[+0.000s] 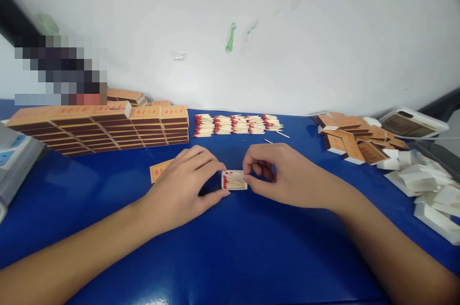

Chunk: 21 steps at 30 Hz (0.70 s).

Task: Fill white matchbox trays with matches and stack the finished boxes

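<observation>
A small white matchbox tray filled with red-tipped matches lies on the blue table between my hands. My left hand curls around its left end, thumb and fingertips touching it. My right hand pinches its right end with bent fingers. An orange matchbox sleeve lies flat just left of my left hand.
Stacked orange matchboxes fill the back left. Bundles of loose matches lie along the wall, with one stray match. Loose sleeves and white empty trays are heaped at the right. A grey object sits at the left edge.
</observation>
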{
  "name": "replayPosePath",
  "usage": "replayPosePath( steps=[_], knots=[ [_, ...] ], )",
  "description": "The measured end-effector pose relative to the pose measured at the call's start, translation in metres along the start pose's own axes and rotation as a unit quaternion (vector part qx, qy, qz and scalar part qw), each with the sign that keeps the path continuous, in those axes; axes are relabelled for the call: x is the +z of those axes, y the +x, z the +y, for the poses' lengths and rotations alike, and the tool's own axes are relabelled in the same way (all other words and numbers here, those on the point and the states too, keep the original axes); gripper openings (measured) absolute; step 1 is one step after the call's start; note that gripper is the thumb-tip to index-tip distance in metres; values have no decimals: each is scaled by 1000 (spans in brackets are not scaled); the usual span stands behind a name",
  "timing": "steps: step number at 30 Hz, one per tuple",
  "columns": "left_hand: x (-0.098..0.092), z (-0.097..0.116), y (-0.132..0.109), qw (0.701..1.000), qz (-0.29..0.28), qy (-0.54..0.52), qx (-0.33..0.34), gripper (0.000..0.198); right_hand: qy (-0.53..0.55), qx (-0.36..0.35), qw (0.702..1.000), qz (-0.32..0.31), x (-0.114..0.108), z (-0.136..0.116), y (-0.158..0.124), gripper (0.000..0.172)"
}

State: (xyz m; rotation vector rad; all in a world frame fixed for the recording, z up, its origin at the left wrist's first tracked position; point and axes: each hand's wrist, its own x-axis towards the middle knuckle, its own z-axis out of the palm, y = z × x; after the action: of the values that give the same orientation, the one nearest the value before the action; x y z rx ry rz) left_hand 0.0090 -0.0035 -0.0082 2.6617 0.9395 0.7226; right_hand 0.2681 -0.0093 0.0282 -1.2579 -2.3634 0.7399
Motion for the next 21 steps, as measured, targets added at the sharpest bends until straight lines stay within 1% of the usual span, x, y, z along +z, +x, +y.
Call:
replayPosePath(
  steps=[21],
  knots=[
    [0, 0, 0, 1000, -2, 9, 8, 27, -10, 6, 1000, -15, 0, -2, -2, 8]
  ],
)
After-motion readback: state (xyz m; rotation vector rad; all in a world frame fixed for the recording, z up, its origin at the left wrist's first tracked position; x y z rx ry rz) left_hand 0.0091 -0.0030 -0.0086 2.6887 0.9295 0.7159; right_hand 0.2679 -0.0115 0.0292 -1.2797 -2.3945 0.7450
